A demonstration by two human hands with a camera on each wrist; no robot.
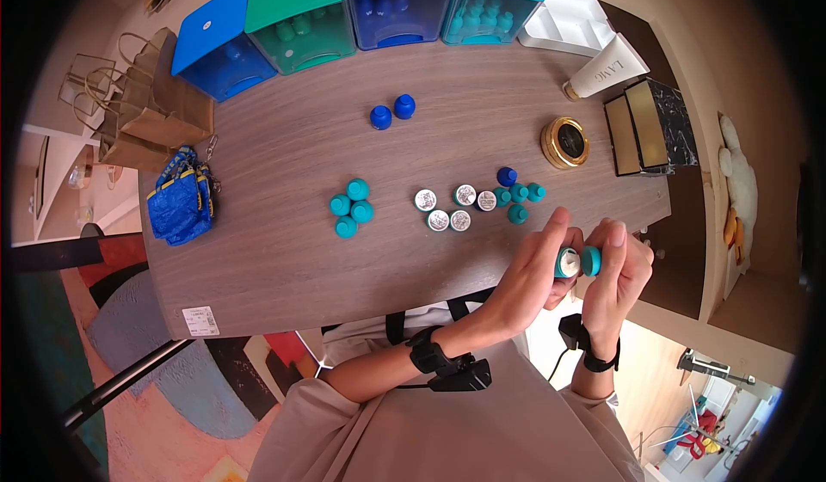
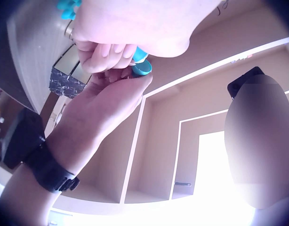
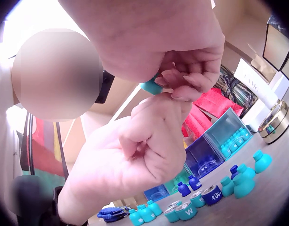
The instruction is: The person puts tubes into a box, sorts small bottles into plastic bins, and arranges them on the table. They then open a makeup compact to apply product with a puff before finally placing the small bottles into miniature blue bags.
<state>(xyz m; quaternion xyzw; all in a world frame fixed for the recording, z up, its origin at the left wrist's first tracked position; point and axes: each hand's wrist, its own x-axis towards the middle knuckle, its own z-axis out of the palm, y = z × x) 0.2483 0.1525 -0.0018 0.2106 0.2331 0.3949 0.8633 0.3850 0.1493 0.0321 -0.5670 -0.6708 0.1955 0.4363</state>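
The left hand (image 1: 527,282) holds a small teal container (image 1: 566,264) near the front edge of the table (image 1: 284,129), its fingers curled round the body. This grip turns the open mouth toward the head camera, leaving the pale interior visible. The right hand (image 1: 621,271) pinches a teal cap (image 1: 591,261) between thumb and fingers, just beside that mouth; the close spacing appears to favor alignment. Contact between the parts cannot be confirmed. Short cylinders (image 1: 460,221) stand beside rounded teal pieces (image 1: 519,193); four teal bottles (image 1: 361,211) form a separate group, probably to keep types distinct.
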